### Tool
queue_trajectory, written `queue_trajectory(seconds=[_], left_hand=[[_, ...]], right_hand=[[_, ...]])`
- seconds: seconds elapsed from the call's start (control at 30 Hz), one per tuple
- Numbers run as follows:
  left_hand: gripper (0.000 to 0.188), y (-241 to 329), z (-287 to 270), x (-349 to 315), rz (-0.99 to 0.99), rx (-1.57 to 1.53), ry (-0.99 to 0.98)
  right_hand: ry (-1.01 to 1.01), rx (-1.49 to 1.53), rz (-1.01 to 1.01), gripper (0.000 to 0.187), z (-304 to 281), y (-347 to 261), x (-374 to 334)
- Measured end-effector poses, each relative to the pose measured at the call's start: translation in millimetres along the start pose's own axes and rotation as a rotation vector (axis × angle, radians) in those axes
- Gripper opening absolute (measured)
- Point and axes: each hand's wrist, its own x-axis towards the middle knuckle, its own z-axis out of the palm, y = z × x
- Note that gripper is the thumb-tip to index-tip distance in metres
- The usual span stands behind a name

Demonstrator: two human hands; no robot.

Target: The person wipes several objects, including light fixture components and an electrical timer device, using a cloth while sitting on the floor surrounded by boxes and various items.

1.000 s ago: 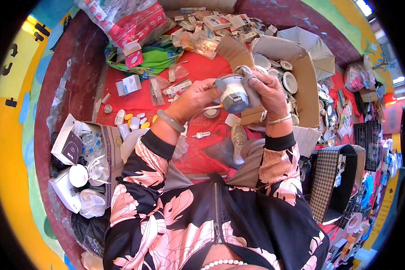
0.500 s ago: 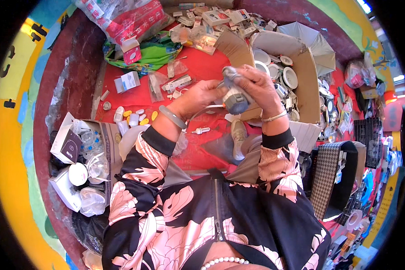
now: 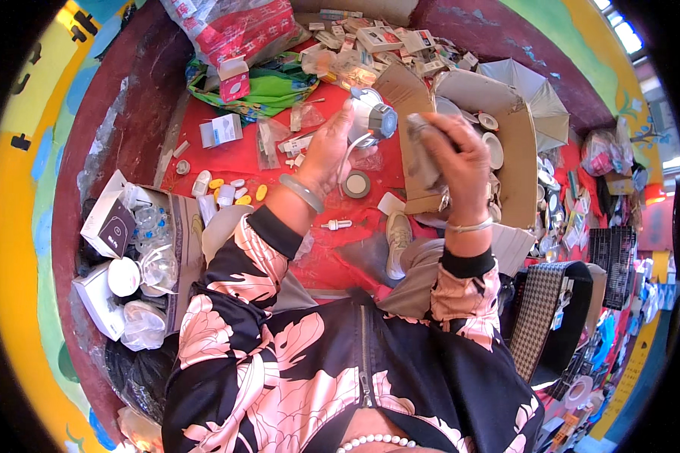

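My left hand (image 3: 329, 152) is wrapped round a downlight (image 3: 373, 117) with a white and grey body, a dark back and a pale cable hanging by the wrist. To its right, my right hand (image 3: 462, 160) grips a crumpled grey cloth (image 3: 426, 157), apart from the downlight. Just behind that hand stands an open cardboard box (image 3: 515, 143) with several round white lights (image 3: 492, 149) in it. On the red sheet (image 3: 325, 264) below my hands lie a small bulb (image 3: 336, 224) and a round grey-rimmed disc (image 3: 356, 184).
Small cartons (image 3: 378, 39) are heaped at the back beside a red and white plastic bag (image 3: 238, 30). Bulbs and yellow pieces (image 3: 261, 192) lie at left, near a box of bagged parts (image 3: 153, 226). A checked box (image 3: 540, 321) and black baskets (image 3: 610, 264) stand at right.
My hands have drawn apart. The downlight has moved up and left in my left hand and turned, while my right hand with the cloth has come off it to the right.
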Motion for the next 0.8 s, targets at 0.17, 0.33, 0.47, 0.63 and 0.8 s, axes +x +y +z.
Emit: queue_trajectory(seconds=[0.17,0.33,0.47,0.63,0.8], left_hand=[[0.034,-17,16,-2,0.198,0.06,0.01],[0.037,-28,18,-3,0.372,0.279,-0.057],[0.036,-30,25,-11,0.346,0.33,-0.06],[0.032,-34,31,-9,0.331,0.128,-0.06],[0.032,-19,13,-10,0.292,0.21,-0.093]], right_hand=[[0.049,-0.337,-0.232,0.013,44,2,-3],[0.131,-0.483,-0.28,0.007,53,12,0],[0.285,-0.547,-0.26,0.006,58,9,2],[0.329,-0.677,-0.41,0.006,59,12,5],[0.133,-0.742,-0.549,0.019,62,11,3]])
